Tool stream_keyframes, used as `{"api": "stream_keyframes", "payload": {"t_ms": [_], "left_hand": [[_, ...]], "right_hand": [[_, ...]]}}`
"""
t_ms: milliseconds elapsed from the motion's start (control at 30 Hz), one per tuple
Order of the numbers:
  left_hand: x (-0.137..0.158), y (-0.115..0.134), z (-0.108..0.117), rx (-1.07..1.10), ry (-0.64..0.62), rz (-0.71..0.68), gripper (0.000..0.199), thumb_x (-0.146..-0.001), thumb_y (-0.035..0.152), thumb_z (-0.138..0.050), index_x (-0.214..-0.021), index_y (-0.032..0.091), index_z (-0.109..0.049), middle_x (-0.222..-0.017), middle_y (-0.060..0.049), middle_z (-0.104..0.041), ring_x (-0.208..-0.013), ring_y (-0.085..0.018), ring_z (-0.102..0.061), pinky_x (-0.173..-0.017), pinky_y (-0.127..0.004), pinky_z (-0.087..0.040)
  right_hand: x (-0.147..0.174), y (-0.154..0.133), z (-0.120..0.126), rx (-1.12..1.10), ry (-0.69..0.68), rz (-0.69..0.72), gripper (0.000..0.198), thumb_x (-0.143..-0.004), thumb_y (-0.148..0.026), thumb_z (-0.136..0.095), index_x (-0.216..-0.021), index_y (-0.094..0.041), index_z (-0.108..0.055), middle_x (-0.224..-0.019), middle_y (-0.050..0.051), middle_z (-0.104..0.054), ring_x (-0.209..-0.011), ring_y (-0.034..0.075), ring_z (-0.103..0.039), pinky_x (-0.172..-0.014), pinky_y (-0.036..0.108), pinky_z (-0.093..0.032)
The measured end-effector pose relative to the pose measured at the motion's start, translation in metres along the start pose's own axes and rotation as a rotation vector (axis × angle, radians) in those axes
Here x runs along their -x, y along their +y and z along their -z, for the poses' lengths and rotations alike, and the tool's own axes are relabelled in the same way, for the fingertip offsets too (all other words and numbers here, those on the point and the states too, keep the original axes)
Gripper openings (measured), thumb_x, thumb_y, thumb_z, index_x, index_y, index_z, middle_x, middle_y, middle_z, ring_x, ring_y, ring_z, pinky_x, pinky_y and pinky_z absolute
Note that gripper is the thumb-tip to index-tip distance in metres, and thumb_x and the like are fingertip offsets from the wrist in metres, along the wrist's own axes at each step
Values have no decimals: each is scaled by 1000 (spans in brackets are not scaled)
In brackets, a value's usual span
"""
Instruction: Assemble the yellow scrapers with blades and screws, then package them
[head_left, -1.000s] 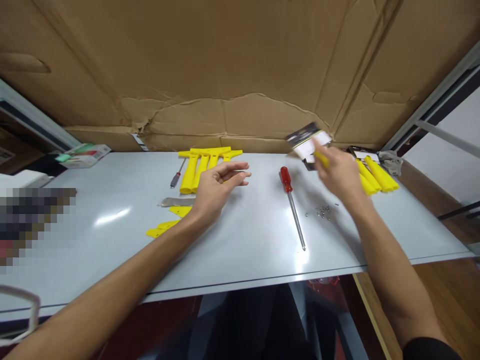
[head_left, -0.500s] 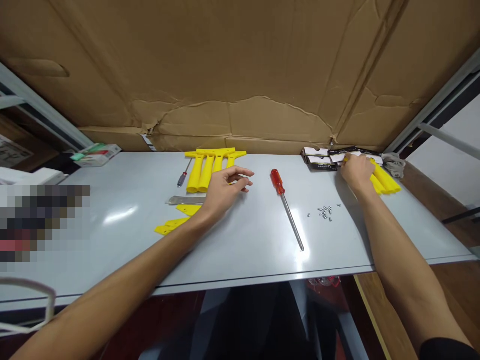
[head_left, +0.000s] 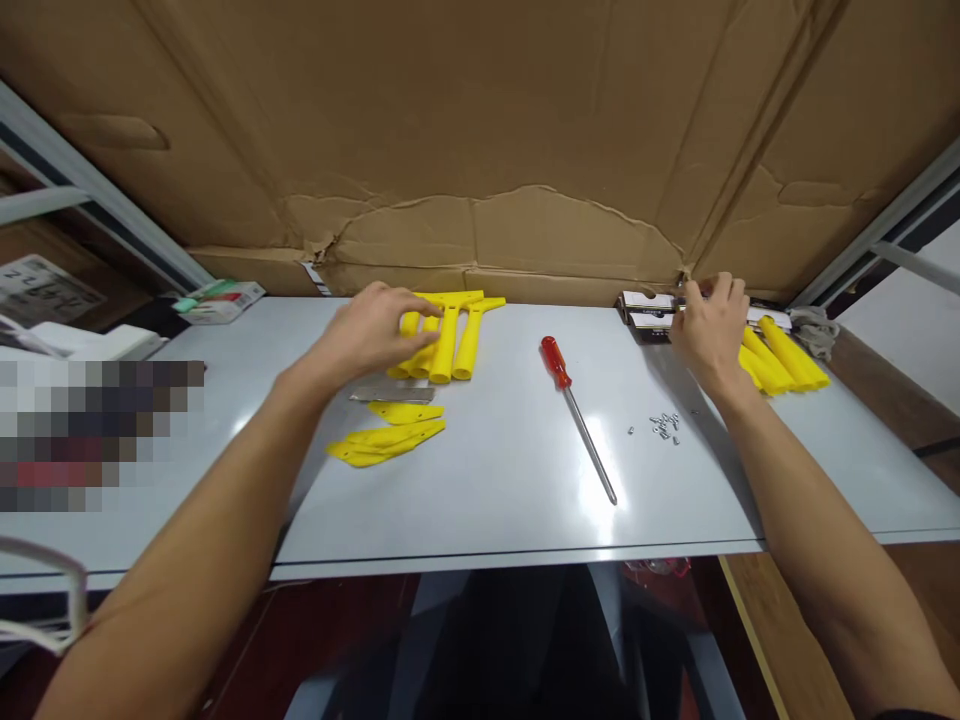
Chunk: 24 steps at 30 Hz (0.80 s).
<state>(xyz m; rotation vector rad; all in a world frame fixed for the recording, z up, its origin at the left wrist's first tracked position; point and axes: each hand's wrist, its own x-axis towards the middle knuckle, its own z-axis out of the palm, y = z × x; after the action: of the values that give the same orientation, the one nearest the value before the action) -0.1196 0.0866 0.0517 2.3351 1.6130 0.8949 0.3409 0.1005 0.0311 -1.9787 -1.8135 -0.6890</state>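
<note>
My left hand (head_left: 375,335) hovers at the left end of the yellow T-shaped handles (head_left: 445,345), its thumb and fingers apart. Whether it touches them I cannot tell. In front of them lie a flat metallic strip (head_left: 409,394) and several thin yellow plates (head_left: 386,440). At the back right, my right hand (head_left: 711,335) reaches over small black-and-white boxes (head_left: 649,318) with its fingers bent. Its fingertips and whatever they hold are hidden. Beside it rest more yellow handles (head_left: 787,358).
A red-handled screwdriver (head_left: 556,362) lies mid-table, with several small screws (head_left: 664,426) to its right. A small carton (head_left: 221,302) stands at the back left. Cardboard (head_left: 480,150) walls the back. Grey plastic (head_left: 816,330) lies crumpled at the right.
My left hand has moved left and back to the yellow handles, uncovering the plates. My right hand stays by the boxes, fingers more upright. The view has shifted slightly.
</note>
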Motion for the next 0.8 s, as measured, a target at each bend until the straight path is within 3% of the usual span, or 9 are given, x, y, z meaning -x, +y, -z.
{"api": "stream_keyframes", "payload": {"t_ms": [100, 167, 367, 600, 800], "left_hand": [[0, -11, -5, -50, -357, -190, 58, -78, 61, -82, -129, 34, -76, -155, -7, -60, -151, -40, -35, -126, -60, -28], [1, -10, -15, -119, -452, -210, 61, -81, 62, -79, -137, 36, -72, -167, -7, -48, -159, -41, -26, -127, -65, -24], [0, -12, -29, -158, -397, -244, 49, -91, 62, -70, -135, 40, -73, -159, -6, -58, -155, -39, -38, -126, -63, -28], [-1, -11, -20, 2, -362, -212, 52, -86, 64, -76, -133, 41, -74, -159, -3, -57, -152, -37, -48, -129, -60, -32], [-1, -5, -12, 45, -286, -210, 50, -96, 61, -65, -139, 36, -70, -155, -3, -62, -146, -30, -56, -128, -52, -39]], "right_hand": [[6, -23, 17, -77, 55, 150, 28, -94, -16, -42, -106, -13, -67, -130, 18, -56, -123, 32, -46, -100, 46, -39], [13, -33, 23, -110, 74, 201, 23, -93, -17, -44, -97, -14, -67, -123, 16, -60, -121, 32, -48, -98, 44, -40], [30, -50, 19, -249, 70, 306, 20, -93, -26, -51, -93, -17, -70, -107, 11, -67, -109, 27, -53, -92, 40, -39], [35, -58, 10, -384, 10, 361, 24, -94, -22, -50, -98, -17, -74, -99, 9, -70, -102, 23, -52, -89, 39, -38], [33, -53, 10, -448, 61, 366, 22, -93, -20, -51, -95, -18, -73, -93, 8, -69, -96, 22, -51, -86, 38, -40]]}}
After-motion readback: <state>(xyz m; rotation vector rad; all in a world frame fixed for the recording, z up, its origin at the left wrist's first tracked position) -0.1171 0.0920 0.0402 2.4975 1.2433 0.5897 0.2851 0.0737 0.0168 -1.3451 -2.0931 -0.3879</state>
